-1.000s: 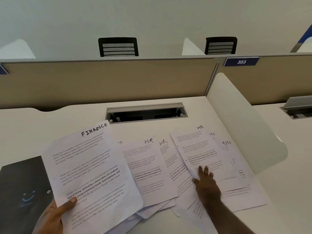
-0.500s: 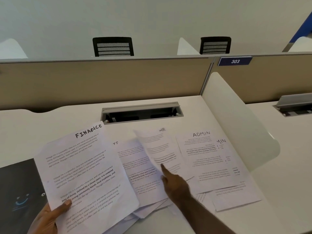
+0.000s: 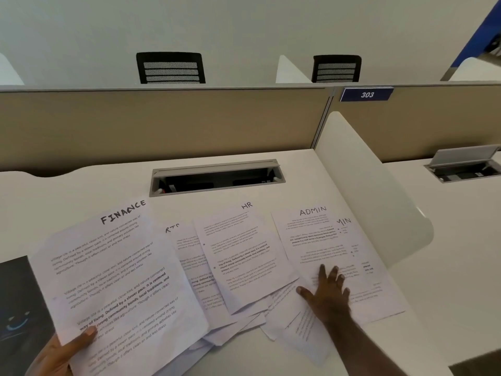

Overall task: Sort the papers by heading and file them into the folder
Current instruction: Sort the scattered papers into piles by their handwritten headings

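Observation:
My left hand [image 3: 58,354] holds a sheet headed FINANCE [image 3: 116,280] by its lower left corner, raised over the desk at the left. Loose papers fan out across the white desk [image 3: 67,191]. A sheet headed HR [image 3: 241,256] lies in the middle on top of others. A sheet headed ADMIN [image 3: 317,240] lies to its right, over another ADMIN sheet. My right hand [image 3: 328,291] rests flat with fingers spread on the ADMIN sheet's lower edge. A dark folder [image 3: 16,308] lies at the far left, partly covered by the FINANCE sheet.
A grey cable slot [image 3: 217,176] is set into the desk behind the papers. A beige partition [image 3: 162,123] closes off the back. A white curved divider [image 3: 366,185] stands at the right edge, close to the ADMIN sheets. A neighbouring desk lies beyond it.
My right hand has slid the HR sheet left onto the middle pile, then moved right onto the ADMIN sheet. The ADMIN heading is uncovered. My left hand keeps hold of the FINANCE sheet.

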A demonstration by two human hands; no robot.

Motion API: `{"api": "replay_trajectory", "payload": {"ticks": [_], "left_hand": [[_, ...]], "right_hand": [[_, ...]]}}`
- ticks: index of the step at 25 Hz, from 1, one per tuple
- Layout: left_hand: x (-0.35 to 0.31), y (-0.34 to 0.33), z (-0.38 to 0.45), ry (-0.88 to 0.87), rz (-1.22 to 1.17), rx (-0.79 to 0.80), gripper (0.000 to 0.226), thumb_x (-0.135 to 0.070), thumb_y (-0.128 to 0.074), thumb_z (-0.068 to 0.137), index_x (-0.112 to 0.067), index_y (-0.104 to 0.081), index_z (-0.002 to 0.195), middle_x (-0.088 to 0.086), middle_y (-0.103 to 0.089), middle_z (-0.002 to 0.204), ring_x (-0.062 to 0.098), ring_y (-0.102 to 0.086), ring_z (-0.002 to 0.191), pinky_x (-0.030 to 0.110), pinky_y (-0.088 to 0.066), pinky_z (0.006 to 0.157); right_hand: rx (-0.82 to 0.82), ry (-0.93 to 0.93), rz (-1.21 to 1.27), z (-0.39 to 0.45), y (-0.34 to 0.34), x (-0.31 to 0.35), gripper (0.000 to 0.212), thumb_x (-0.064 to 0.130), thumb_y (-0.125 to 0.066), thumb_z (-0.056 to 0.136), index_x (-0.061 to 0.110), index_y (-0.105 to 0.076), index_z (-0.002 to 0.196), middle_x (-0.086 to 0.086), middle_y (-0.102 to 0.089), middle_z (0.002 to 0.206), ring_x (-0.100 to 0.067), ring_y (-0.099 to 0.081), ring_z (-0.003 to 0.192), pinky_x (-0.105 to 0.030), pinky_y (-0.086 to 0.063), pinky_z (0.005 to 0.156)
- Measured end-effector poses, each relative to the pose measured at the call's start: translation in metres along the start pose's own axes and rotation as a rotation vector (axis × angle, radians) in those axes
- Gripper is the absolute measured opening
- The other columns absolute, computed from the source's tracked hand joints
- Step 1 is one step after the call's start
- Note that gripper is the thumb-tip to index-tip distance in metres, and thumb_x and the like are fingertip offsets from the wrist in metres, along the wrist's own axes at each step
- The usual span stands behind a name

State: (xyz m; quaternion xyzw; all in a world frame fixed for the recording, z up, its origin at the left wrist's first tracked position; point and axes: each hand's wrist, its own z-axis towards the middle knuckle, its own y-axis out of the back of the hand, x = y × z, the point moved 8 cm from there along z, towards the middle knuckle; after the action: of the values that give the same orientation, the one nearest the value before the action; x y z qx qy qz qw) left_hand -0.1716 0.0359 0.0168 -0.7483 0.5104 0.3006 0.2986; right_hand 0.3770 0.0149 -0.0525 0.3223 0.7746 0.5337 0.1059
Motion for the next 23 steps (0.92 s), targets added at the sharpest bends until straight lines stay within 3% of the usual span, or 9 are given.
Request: {"api": "replay_trajectory", "payload": {"ticks": [2, 5, 8, 10, 14, 19, 20, 21, 23], "left_hand": [[0.002, -0.006, 0.000, -0.015, -0.027, 0.015, 0.039, 0.008, -0.043, 0.095, -0.020, -0.063, 0.113, 0.011, -0.072, 0.102, 0.034, -0.068, 0.086, 0.058, -0.048, 0.087], [0.002, -0.015, -0.002, -0.049, -0.086, 0.025, 0.043, 0.007, -0.042, 0.095, -0.020, -0.074, 0.103, 0.002, -0.078, 0.097, 0.024, -0.075, 0.082, 0.046, -0.059, 0.076], [0.002, -0.020, -0.005, -0.084, -0.128, 0.046, 0.044, 0.005, -0.044, 0.094, -0.020, -0.066, 0.123, 0.005, -0.074, 0.114, 0.025, -0.073, 0.094, 0.047, -0.057, 0.076], [0.003, -0.017, -0.005, -0.088, -0.138, 0.035, 0.049, 0.005, -0.045, 0.094, -0.016, -0.052, 0.139, 0.007, -0.073, 0.117, 0.027, -0.073, 0.096, 0.049, -0.057, 0.077], [0.006, -0.021, -0.011, -0.086, -0.132, 0.041, 0.055, 0.007, -0.042, 0.095, -0.017, -0.045, 0.144, 0.003, -0.076, 0.107, 0.024, -0.074, 0.089, 0.050, -0.057, 0.073], [0.008, -0.023, -0.009, -0.075, -0.128, 0.026, 0.063, 0.005, -0.050, 0.088, -0.022, -0.045, 0.144, 0.006, -0.071, 0.121, 0.027, -0.073, 0.094, 0.053, -0.057, 0.074], [0.009, -0.024, -0.008, -0.071, -0.133, 0.034, 0.058, 0.005, -0.049, 0.089, -0.021, -0.050, 0.141, 0.007, -0.070, 0.121, 0.027, -0.073, 0.095, 0.053, -0.057, 0.074], [0.010, -0.027, -0.006, -0.063, -0.135, 0.048, 0.051, 0.005, -0.047, 0.091, -0.019, -0.056, 0.135, 0.007, -0.072, 0.118, 0.027, -0.073, 0.093, 0.054, -0.056, 0.074], [0.013, -0.032, -0.004, -0.050, -0.133, 0.066, 0.041, 0.005, -0.043, 0.094, -0.016, -0.064, 0.123, 0.006, -0.075, 0.109, 0.027, -0.074, 0.090, 0.054, -0.056, 0.073]], "right_hand": [[0.024, 0.013, 0.042, 0.002, -0.005, -0.006, 0.086, 0.061, -0.040, 0.090, 0.023, 0.004, 0.153, -0.010, 0.010, 0.161, -0.034, -0.001, 0.148, -0.048, -0.014, 0.119], [-0.013, 0.000, 0.014, 0.004, 0.005, -0.006, 0.060, 0.041, -0.032, 0.100, 0.022, -0.009, 0.153, -0.007, -0.008, 0.162, -0.031, -0.015, 0.147, -0.047, -0.028, 0.115], [-0.140, -0.031, 0.237, 0.006, 0.039, -0.010, 0.050, 0.038, -0.035, 0.100, 0.025, -0.031, 0.148, -0.007, -0.041, 0.150, -0.033, -0.043, 0.133, -0.046, -0.037, 0.107], [-0.261, -0.028, 0.396, 0.008, 0.068, -0.010, 0.046, 0.040, -0.039, 0.099, 0.028, -0.040, 0.143, -0.005, -0.051, 0.143, -0.033, -0.050, 0.127, -0.047, -0.040, 0.105], [-0.413, 0.124, 0.418, 0.003, 0.107, 0.018, 0.043, 0.040, -0.041, 0.098, 0.028, -0.045, 0.140, -0.007, -0.059, 0.134, -0.034, -0.057, 0.118, -0.047, -0.047, 0.097], [-0.460, 0.429, 0.295, -0.036, 0.092, 0.099, 0.041, 0.040, -0.039, 0.099, 0.030, -0.050, 0.137, -0.003, -0.073, 0.108, -0.024, -0.071, 0.085, -0.029, -0.056, 0.068], [-0.430, 0.505, 0.221, -0.044, 0.076, 0.116, 0.045, 0.047, -0.032, 0.099, 0.029, -0.051, 0.136, -0.003, -0.073, 0.109, -0.020, -0.072, 0.083, -0.026, -0.056, 0.065], [-0.343, 0.546, 0.154, -0.046, 0.055, 0.130, 0.054, 0.053, -0.021, 0.098, 0.028, -0.046, 0.140, -0.003, -0.068, 0.122, -0.017, -0.070, 0.095, -0.025, -0.056, 0.072], [0.031, 0.505, 0.077, -0.044, 0.000, 0.145, 0.061, 0.058, -0.019, 0.096, 0.030, -0.020, 0.151, -0.002, -0.032, 0.155, -0.019, -0.040, 0.138, -0.034, -0.040, 0.106]]}}
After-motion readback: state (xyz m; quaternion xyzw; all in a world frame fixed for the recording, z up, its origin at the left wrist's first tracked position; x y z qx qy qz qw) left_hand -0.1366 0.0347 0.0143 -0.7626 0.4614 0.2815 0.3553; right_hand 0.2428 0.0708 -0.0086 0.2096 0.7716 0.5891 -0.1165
